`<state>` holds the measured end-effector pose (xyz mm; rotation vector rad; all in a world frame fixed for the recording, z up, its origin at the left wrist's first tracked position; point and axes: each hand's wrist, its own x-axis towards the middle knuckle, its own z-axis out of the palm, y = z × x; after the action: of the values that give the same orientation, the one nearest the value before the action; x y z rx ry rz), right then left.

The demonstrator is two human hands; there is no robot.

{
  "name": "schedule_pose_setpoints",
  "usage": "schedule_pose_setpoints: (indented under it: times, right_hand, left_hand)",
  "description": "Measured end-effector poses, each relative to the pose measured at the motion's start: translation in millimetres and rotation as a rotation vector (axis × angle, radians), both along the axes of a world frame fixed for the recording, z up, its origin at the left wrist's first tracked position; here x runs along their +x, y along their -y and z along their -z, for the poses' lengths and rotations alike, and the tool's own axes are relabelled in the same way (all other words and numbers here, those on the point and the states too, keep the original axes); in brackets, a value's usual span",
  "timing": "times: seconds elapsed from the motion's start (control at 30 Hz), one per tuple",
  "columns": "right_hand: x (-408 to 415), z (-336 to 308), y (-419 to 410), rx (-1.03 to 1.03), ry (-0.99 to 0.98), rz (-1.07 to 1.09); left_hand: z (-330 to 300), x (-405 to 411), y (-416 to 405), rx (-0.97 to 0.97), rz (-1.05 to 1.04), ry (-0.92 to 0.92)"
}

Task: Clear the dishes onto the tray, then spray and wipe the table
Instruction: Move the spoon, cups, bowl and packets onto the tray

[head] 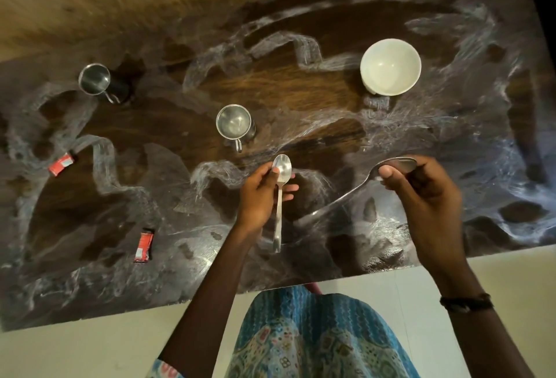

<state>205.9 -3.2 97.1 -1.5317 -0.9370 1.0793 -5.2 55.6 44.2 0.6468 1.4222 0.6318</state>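
Dark smeared surface w/ bowl & 2 steel cups; left hand grips small spoon, right hand grips big spoon

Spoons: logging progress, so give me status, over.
Left hand grips small spoon; right hand grips large spoon. Two steel cups, bowl still on table. No tray visible.

Dark brown wooden table with whitish smears; round white ceramic bowl; two red-white crumpled wrappers; blue zigzag-patterned garment.
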Motion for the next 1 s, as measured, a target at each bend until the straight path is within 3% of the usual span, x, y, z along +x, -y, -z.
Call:
schedule_pose_setpoints:
  times: [0.13, 0.27, 0.37, 0.6, 0.83, 1.0]
  right_hand:
    - [-18, 3, -20, -0.065, -0.054, -0.187]
    - [-47, 19, -40, -0.141, 0.127, -0.283]
    - [-66, 30, -48, -0.213, 0.172, -0.242]
    - [-84, 35, -41, -0.241, 0.512, -0.137]
    - [-91, 29, -41, -0.165, 0.424, -0.131]
    - [-91, 19, -27, -0.216, 0.342, -0.062]
  left_hand:
    - [-13, -2, -2, -0.081, 0.045, 0.093]
    - [-23, -1, 0, -0.111, 0.079, 0.09]
    - [-28, 1, 2, -0.085, 0.079, 0.082]
    - [-33, 3, 7, -0.043, -0.009, 0.122]
    - [-35, -2, 3, -0.051, 0.06, 0.137]
    - [-37, -4, -5, -0.021, -0.026, 0.119]
